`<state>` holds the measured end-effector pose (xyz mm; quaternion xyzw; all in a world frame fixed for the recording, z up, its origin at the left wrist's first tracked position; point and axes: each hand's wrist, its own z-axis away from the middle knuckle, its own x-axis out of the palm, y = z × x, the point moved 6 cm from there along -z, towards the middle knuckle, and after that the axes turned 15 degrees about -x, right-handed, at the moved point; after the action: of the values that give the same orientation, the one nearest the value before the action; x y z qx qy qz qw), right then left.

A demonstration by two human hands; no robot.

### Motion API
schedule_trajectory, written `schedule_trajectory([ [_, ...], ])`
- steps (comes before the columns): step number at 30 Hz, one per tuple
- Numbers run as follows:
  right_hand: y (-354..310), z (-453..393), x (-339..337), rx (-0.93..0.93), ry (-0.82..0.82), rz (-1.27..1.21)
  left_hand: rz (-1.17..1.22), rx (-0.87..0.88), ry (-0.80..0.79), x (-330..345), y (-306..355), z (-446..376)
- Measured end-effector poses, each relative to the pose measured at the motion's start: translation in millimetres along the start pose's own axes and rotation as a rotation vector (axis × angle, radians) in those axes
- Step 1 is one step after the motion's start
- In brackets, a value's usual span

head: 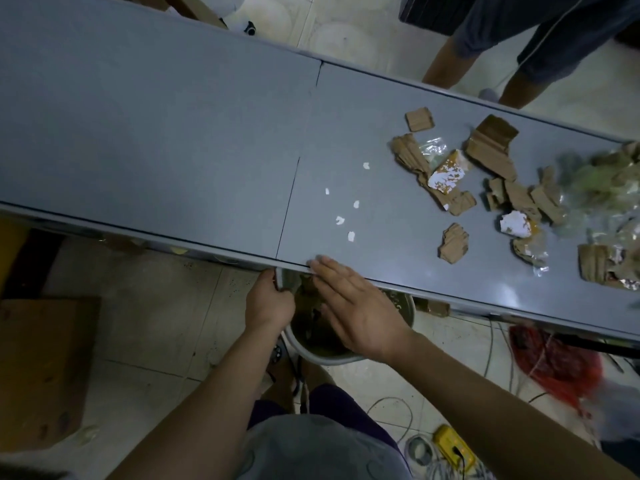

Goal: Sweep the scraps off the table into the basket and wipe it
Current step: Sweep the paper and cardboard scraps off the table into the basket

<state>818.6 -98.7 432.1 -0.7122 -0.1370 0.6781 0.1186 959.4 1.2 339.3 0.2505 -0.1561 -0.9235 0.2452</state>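
— While the left hand [268, 299] is gripping the basket [401, 308] rim under the table [173, 133] edge, is sweeping underway?
— Yes; the right hand [356, 313] is hovering flat, holding nothing, and probably needing to reach the scraps [491, 174] lying far right.

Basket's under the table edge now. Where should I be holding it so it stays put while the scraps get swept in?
Grip the basket by its rim on the left side, as the left hand does: the rim is thin enough to curl fingers over, and that side leaves the right hand free to sweep.
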Motion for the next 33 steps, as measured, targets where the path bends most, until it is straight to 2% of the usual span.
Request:
schedule_trajectory([
  [2, 10, 2, -15, 0.028, 0.118, 0.007, 0.006, -0.005, -0.011, 1, -1, 0],
  [4, 35, -4, -27, 0.162, 0.134, 0.027, 0.008, -0.014, -0.019, 2, -2, 0],
  [8, 97, -35, -29, 0.409, -0.088, 0.083, -0.003, -0.019, -0.015, 2, -2, 1],
  [10, 108, -47, -26, 0.453, -0.183, 0.091, -0.002, -0.015, -0.019, 1, -2, 2],
  [13, 76, -36, -11, 0.434, -0.247, 0.05, 0.004, -0.017, -0.007, -1, -6, 0],
  [18, 4, 11, 7, 0.269, -0.265, -0.008, 0.011, 0.002, 0.002, 1, -6, -1],
  [21, 10, 4, -10, 0.163, -0.104, 0.008, 0.005, 0.008, -0.006, 2, -6, -1],
  [24, 49, -27, -29, 0.212, 0.007, 0.069, 0.012, -0.004, -0.015, 2, -6, -1],
  [26, 79, -54, -35, 0.288, -0.025, 0.074, 0.013, -0.008, -0.013, 3, -7, 0],
  [29, 105, -82, -23, 0.377, -0.197, 0.059, 0.017, -0.008, -0.008, 3, -8, 1],
  [33, 71, -63, 0, 0.346, -0.24, 0.051, 0.008, 0.006, 0.007, 2, -6, 1],
])
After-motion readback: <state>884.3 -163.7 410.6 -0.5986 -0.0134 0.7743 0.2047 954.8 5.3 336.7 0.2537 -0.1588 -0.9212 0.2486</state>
